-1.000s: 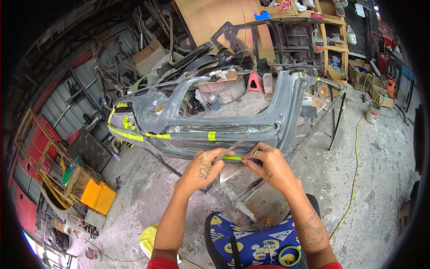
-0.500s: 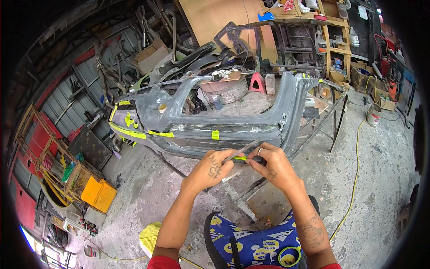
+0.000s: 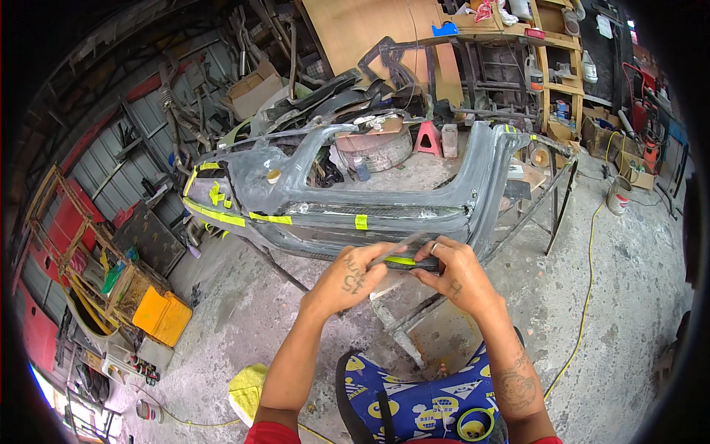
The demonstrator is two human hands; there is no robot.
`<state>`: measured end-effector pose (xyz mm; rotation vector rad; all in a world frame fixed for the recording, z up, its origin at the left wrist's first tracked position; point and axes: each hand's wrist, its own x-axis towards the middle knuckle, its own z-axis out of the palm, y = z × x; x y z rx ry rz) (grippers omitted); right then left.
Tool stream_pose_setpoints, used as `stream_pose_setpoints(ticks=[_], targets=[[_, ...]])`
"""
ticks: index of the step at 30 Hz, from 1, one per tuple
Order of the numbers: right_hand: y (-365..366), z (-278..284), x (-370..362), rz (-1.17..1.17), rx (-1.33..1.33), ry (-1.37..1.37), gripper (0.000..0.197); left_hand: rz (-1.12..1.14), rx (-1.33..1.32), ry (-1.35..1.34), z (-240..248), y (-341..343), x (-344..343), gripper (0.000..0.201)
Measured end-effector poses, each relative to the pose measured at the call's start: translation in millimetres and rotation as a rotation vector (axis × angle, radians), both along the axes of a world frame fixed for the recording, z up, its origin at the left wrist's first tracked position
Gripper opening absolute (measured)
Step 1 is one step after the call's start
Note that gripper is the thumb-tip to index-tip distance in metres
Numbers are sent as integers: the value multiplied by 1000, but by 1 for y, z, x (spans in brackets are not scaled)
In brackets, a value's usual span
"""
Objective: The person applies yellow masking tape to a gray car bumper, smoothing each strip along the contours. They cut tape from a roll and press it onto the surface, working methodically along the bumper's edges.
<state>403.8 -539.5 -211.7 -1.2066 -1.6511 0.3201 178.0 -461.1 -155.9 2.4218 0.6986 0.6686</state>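
Observation:
A grey, sanded car bumper (image 3: 318, 200) lies across a metal stand, with pieces of bright yellow tape (image 3: 361, 222) on it. My left hand (image 3: 351, 280) is closed on a thin grey strip (image 3: 399, 249) that slants up to the right, its free end close to my right fingers. My right hand (image 3: 457, 272), a ring on one finger, is closed with thumb and fingertips together at the bumper's near lower edge. What it pinches, if anything, is hidden. Between the hands, a yellow tape piece (image 3: 400, 260) shows below the strip.
A small cup (image 3: 274, 176) sits on the bumper. A tape roll (image 3: 475, 425) rests on the blue patterned cloth (image 3: 399, 399) at my lap. An orange box (image 3: 161, 318) stands left, and a bucket (image 3: 618, 195) right. A yellow cord (image 3: 586, 318) crosses the concrete floor.
The view has shifted slightly. My hands keep nearly the same pose, with the right fingers slightly more spread. More of the yellow tape between them shows.

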Motion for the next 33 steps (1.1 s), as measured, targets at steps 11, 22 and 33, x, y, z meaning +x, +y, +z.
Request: stream_pose_setpoints(ticks=[11,22,33], targets=[[5,-9,-3,-11,77,18,14,211,-64,-34,-9,-1,-34,49],[2,-5,-7,-35,67,13,13,204,-136,-42,-20,5,-37,48],[1,-7,-4,-22,85,3,13,187,-155,-30,-24,7,-36,43]])
